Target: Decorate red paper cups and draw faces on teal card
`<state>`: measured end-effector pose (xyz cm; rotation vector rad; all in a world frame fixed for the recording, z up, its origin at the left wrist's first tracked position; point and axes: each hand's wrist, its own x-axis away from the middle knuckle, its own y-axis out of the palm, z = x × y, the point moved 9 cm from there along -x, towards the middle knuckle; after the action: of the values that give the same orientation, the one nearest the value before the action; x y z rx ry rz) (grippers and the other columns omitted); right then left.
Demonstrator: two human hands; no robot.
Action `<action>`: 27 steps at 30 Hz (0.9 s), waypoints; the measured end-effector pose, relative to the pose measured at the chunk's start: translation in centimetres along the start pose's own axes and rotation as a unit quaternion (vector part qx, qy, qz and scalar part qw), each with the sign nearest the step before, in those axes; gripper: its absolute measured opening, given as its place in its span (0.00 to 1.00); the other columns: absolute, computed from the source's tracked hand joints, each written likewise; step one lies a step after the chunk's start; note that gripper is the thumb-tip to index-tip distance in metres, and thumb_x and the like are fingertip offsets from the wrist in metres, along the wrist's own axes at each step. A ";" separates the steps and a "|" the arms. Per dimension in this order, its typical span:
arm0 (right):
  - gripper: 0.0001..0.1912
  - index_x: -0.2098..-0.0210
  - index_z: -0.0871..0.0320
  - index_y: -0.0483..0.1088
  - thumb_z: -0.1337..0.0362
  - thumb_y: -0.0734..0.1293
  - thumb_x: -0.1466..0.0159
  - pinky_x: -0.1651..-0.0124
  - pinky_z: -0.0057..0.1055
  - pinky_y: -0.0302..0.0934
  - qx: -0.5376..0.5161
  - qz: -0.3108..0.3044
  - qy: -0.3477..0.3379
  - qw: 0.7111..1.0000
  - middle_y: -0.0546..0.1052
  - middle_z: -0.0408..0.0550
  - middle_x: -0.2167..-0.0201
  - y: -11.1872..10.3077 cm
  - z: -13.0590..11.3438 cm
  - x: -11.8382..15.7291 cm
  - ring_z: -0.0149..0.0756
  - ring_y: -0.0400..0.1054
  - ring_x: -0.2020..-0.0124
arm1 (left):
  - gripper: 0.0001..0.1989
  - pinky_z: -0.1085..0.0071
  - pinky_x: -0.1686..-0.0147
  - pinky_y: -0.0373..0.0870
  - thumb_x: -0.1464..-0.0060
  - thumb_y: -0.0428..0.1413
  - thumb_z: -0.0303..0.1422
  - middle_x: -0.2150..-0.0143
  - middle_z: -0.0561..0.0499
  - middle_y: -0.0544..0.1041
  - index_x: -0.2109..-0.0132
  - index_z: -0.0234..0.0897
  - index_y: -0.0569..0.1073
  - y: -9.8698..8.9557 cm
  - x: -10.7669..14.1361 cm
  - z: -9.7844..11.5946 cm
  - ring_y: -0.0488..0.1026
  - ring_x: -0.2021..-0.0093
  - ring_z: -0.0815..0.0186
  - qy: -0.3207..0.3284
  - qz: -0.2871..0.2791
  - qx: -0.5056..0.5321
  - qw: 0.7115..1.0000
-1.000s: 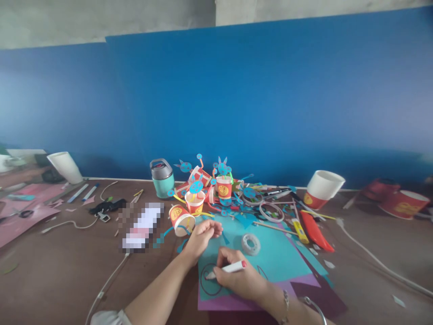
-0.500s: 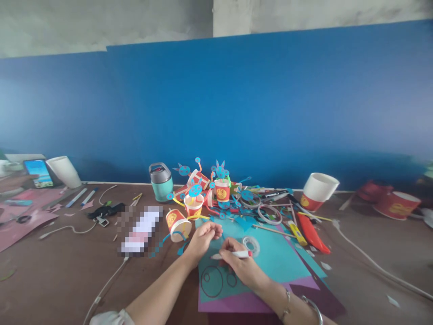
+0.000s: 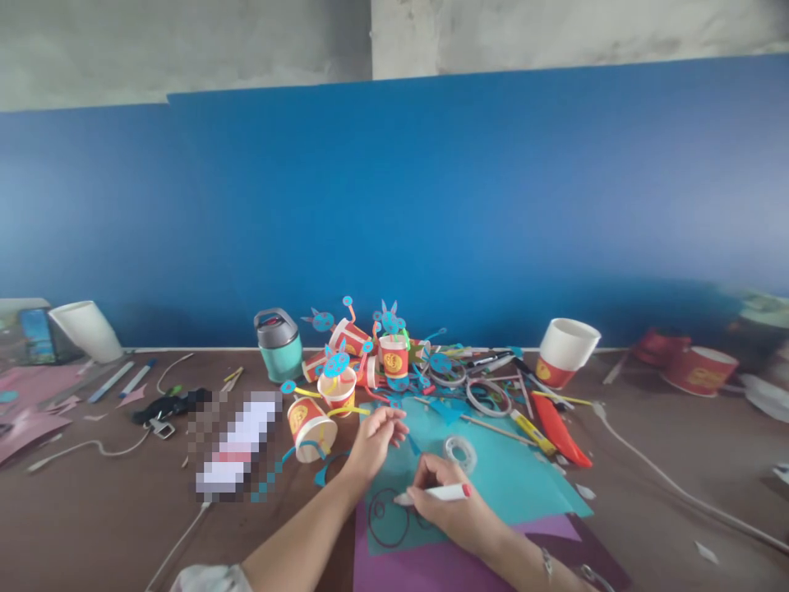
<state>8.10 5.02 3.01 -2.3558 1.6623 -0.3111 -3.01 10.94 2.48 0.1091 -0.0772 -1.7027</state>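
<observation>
Wrapped round a white marker with a red end [image 3: 449, 492], my right hand [image 3: 445, 501] has the tip at the drawn circles [image 3: 389, 518] on the teal paper [image 3: 505, 477]. A smaller circle is inside the large one, and another circle is partly hidden behind my fingers. My left hand [image 3: 379, 440] is raised over the paper's left part, fingers loosely curled and apart, holding nothing. A clear tape roll [image 3: 459, 453] lies just beyond my right hand. Purple paper [image 3: 425, 571] shows under the teal sheet.
Decorated paper cups [image 3: 394, 355] and tools crowd the back middle. A teal container [image 3: 279, 345] and a pixelated device [image 3: 237, 448] are at left. A white-and-red cup [image 3: 565, 352], yellow cutter [image 3: 533, 432] and red object [image 3: 560, 429] lie right.
My right hand has lowered the marker tip to the drawn circles. The view has shifted, and the hand at the far left edge is out of sight.
</observation>
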 end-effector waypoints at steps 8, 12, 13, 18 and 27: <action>0.08 0.79 0.56 0.59 0.68 0.63 0.46 0.80 0.22 0.51 0.022 -0.009 0.000 1.000 0.66 0.37 0.84 0.2 0.8 -0.3 0.26 0.59 0.82 | 0.11 0.71 0.71 0.64 0.52 0.55 0.36 0.73 0.50 0.75 0.63 0.34 0.72 0.2 -0.3 0.0 0.70 0.73 0.68 0.003 -0.002 0.014 1.000; 0.06 0.78 0.57 0.61 0.67 0.63 0.46 0.80 0.21 0.51 0.029 -0.020 0.000 0.999 0.68 0.38 0.84 0.3 0.8 -0.2 0.26 0.59 0.82 | 0.09 0.71 0.71 0.64 0.52 0.55 0.35 0.74 0.51 0.75 0.63 0.34 0.72 0.3 -0.3 0.0 0.70 0.74 0.68 0.000 -0.002 0.017 1.000; 0.06 0.78 0.57 0.61 0.67 0.63 0.46 0.80 0.21 0.51 0.031 -0.022 0.001 0.999 0.68 0.38 0.84 0.3 0.7 -0.1 0.25 0.59 0.82 | 0.09 0.71 0.71 0.64 0.52 0.55 0.34 0.74 0.51 0.75 0.64 0.34 0.72 0.3 -0.3 0.0 0.70 0.74 0.68 -0.002 -0.003 0.017 1.000; 0.06 0.77 0.57 0.61 0.67 0.63 0.46 0.81 0.20 0.49 0.020 -0.033 0.011 0.999 0.67 0.37 0.84 0.4 0.6 -0.1 0.25 0.57 0.82 | 0.09 0.71 0.71 0.64 0.52 0.54 0.33 0.74 0.51 0.75 0.64 0.34 0.72 0.3 -0.3 0.1 0.70 0.74 0.69 -0.004 -0.004 0.016 1.000; 0.06 0.78 0.57 0.60 0.68 0.63 0.47 0.80 0.21 0.49 0.045 -0.030 0.006 0.999 0.65 0.37 0.83 0.4 -0.1 0.1 0.25 0.55 0.81 | 0.10 0.71 0.71 0.64 0.53 0.56 0.35 0.74 0.50 0.75 0.64 0.34 0.72 0.3 -0.5 -0.3 0.70 0.74 0.68 -0.006 -0.006 0.013 1.000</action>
<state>7.71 4.79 2.96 -2.3442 1.5521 -0.4025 -2.66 11.37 2.28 0.1185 -0.1072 -1.7142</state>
